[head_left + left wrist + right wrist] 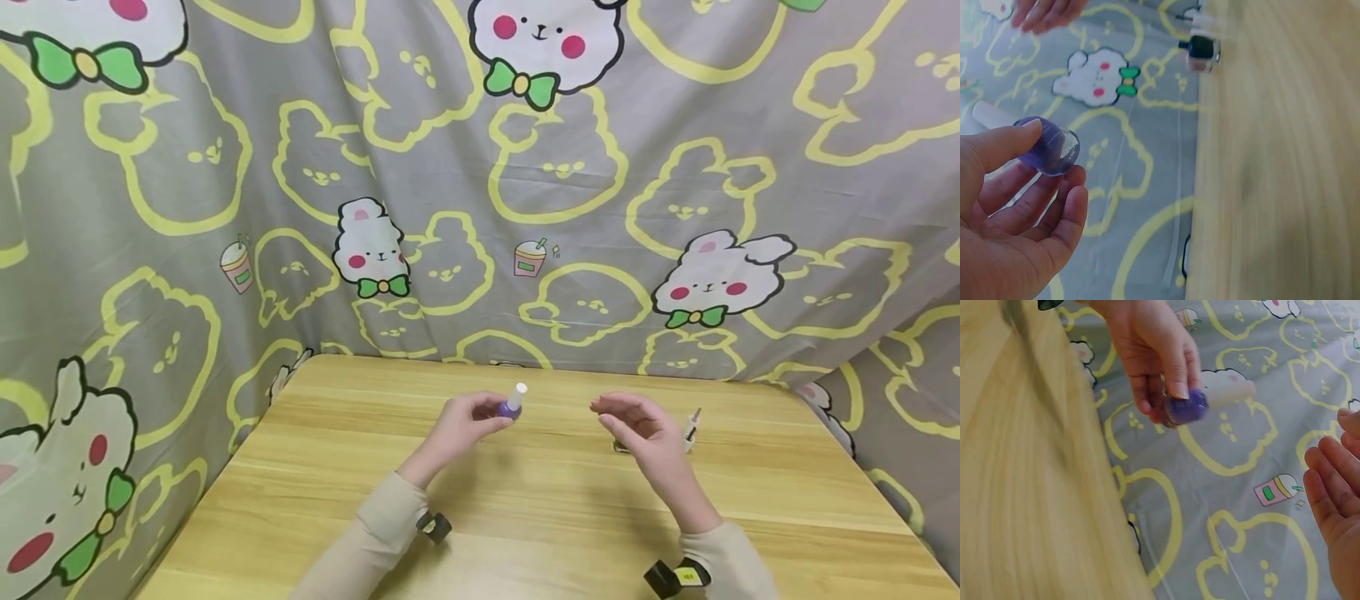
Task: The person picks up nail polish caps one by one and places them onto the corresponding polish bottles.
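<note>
My left hand (459, 427) holds a small purple nail polish bottle (510, 409) above the table, pinched between thumb and fingers. Its long white cap (519, 392) points upward. In the left wrist view the clear glass base of the bottle (1054, 147) shows past the fingertips. To the right, my right hand (643, 429) hovers over the table with loosely bent fingers and nothing in them. In the right wrist view the fingers of that hand (1335, 494) are apart from the bottle (1186, 407).
Behind my right hand stands a small white and dark item (691, 433) with a thin stem. A small glass bottle with a dark part (1202, 53) sits near it. The wooden table (525, 517) meets a grey cartoon-print curtain (450, 192) at the back and sides.
</note>
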`<action>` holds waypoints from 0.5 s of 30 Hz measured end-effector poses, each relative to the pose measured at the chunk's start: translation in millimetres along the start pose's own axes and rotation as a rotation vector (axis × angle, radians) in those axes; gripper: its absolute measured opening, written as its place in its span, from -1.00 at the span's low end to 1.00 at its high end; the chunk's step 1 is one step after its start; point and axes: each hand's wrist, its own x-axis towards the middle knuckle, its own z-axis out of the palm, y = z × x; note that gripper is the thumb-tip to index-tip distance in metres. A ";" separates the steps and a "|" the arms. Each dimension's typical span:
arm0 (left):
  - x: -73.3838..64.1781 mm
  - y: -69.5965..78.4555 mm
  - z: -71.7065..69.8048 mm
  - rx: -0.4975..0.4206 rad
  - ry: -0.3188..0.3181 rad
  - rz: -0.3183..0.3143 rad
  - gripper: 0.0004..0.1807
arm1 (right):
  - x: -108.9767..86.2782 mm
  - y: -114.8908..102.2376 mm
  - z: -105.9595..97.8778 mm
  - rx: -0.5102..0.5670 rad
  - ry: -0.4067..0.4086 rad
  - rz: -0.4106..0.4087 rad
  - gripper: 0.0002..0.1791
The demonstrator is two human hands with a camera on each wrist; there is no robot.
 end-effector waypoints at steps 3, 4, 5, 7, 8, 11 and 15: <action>2.9 -2.5 -7.4 0.004 0.033 -0.011 -0.66 | 1.0 -1.4 -7.4 0.021 0.027 -0.021 -0.74; 4.1 -4.2 -9.4 0.006 0.044 -0.019 -0.66 | 0.9 -1.6 -9.8 0.027 0.038 -0.027 -0.74; 5.0 -6.0 -11.4 0.006 0.056 -0.022 -0.67 | 0.6 -1.5 -12.2 0.030 0.049 -0.031 -0.74; 6.6 -9.3 -15.3 0.008 0.080 -0.023 -0.67 | -0.4 -0.8 -17.4 0.033 0.060 -0.026 -0.73; 7.2 -11.0 -17.1 0.009 0.091 -0.027 -0.67 | -1.1 -0.3 -20.2 0.032 0.066 -0.018 -0.73; 8.7 -16.3 -22.0 -0.006 0.116 -0.054 -0.68 | -3.7 2.1 -28.7 0.056 0.076 0.011 -0.73; 10.3 -23.3 -27.6 -0.044 0.130 -0.093 -0.67 | -7.4 6.5 -39.9 0.065 0.105 0.027 -0.73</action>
